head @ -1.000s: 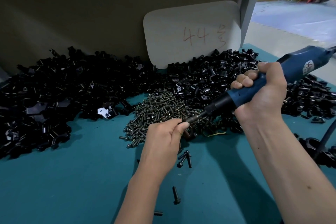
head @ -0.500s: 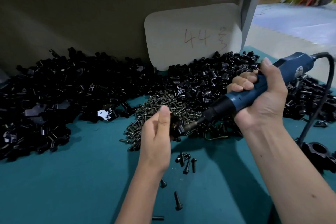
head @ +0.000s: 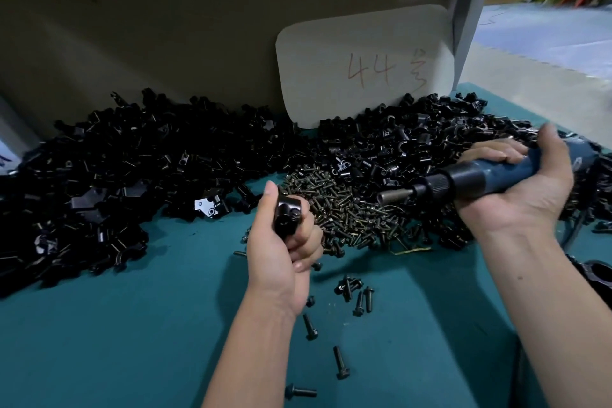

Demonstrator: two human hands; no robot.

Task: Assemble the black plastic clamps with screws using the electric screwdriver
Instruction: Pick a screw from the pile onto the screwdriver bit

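Withdrawn rightward: blue-handled electric screwdriver (head: pixel 496 175), gripped by right hand (head: pixel 520 189), tip now apart from small black plastic clamp (head: pixel 287 215). Clamp held in curled left hand (head: pixel 281 252) above teal desk (head: pixel 132 325), beside bronze screw pile (head: pixel 347 209).

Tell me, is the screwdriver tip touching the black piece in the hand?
No, apart. The screwdriver tip points left over the screw pile, with a gap before the clamp the left hand grips.

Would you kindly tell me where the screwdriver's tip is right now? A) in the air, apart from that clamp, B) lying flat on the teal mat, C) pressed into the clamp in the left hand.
A: the electric screwdriver, gripped by the right hand, points its tip over the screw pile, apart from the clamp held in the left hand.
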